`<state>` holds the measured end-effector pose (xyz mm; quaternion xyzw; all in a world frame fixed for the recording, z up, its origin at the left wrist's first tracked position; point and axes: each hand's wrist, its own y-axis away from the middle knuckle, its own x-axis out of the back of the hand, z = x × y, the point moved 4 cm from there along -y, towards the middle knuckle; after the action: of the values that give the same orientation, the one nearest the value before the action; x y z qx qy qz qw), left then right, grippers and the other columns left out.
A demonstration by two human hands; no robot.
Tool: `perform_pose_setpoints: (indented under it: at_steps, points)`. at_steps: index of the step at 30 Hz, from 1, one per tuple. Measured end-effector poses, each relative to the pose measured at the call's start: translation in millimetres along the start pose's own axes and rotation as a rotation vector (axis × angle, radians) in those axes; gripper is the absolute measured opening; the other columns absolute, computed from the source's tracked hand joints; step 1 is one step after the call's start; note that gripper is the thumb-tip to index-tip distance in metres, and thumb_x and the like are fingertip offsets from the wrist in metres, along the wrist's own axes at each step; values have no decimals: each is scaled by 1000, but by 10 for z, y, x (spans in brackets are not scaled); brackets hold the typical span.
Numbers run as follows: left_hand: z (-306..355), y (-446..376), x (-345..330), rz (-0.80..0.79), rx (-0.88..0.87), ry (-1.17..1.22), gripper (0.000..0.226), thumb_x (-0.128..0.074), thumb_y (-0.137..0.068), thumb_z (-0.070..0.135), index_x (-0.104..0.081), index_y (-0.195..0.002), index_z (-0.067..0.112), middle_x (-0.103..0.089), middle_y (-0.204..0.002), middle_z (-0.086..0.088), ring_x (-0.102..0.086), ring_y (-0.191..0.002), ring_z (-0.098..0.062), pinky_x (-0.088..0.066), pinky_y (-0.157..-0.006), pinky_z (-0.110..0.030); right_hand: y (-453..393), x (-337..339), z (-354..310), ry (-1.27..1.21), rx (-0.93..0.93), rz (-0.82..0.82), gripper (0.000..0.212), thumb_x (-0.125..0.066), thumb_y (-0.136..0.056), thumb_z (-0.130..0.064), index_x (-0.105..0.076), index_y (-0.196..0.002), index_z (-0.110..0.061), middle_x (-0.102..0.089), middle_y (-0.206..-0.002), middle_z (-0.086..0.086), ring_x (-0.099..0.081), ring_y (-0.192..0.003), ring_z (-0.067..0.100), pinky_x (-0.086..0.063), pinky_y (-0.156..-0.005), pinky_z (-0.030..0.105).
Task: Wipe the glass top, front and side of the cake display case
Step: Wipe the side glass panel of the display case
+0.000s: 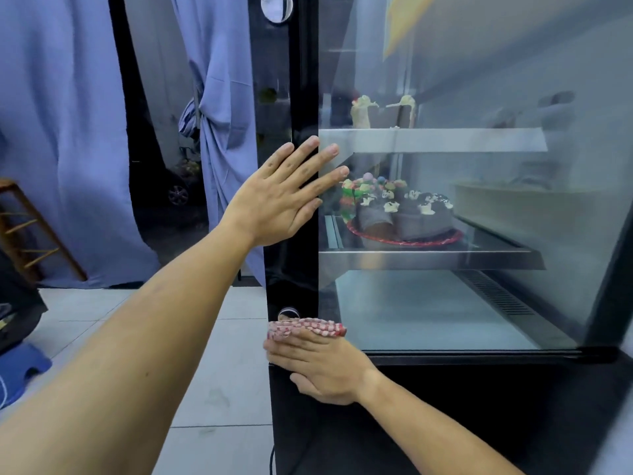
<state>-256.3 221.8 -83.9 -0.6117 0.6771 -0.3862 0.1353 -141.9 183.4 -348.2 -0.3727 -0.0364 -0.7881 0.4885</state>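
2 hands work on the cake display case (445,303) in the head view. The left hand (277,200) lies flat, fingers straight and spread across the glossy black corner post, fingertips reaching the smooth glass. Below them, the right hand (318,361) presses a folded red-and-white patterned cloth (306,329) under straight fingers against the pane's lower corner. This looks like the glass-wiping step; next likely calls for a firm sweep away from those fingers.

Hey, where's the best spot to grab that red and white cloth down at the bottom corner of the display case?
Probably its top edge: the cloth sticks out above the right hand, which presses it flat on the case's lower corner. Come from above and pinch that exposed folded strip; the rest is covered.
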Motion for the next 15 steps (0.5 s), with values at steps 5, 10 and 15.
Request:
perform_pose_setpoints:
  at_steps: [5,10,15]
  points:
    - [-2,1,0,-2,3,12,58,-24,-113,37,-9,-168,29,-6,-175,-6,-4,-162,-30,-8,-131,-48,-212,108,38,181,19,-55,60,-24,-111,-44,-13,-166,-22,1,-173,-4,11,-159,14,22,-125,39]
    - [-10,7,-15,12,13,23,58,-24,-112,36,-12,-168,28,-8,-175,-6,-5,-162,-32,-7,-131,-48,75,330,528,63,-259,125,61,-39,-111,-39,-19,-166,-23,-10,-174,-2,-7,-160,16,-5,-131,37]
    - [48,11,-23,6,70,26,57,-23,-112,37,-14,-168,29,-9,-175,-7,-5,-161,-33,-7,-131,-49,329,71,168,66,-151,46,64,-36,-109,-45,-17,-166,-23,-2,-175,-1,0,-161,16,9,-129,38]
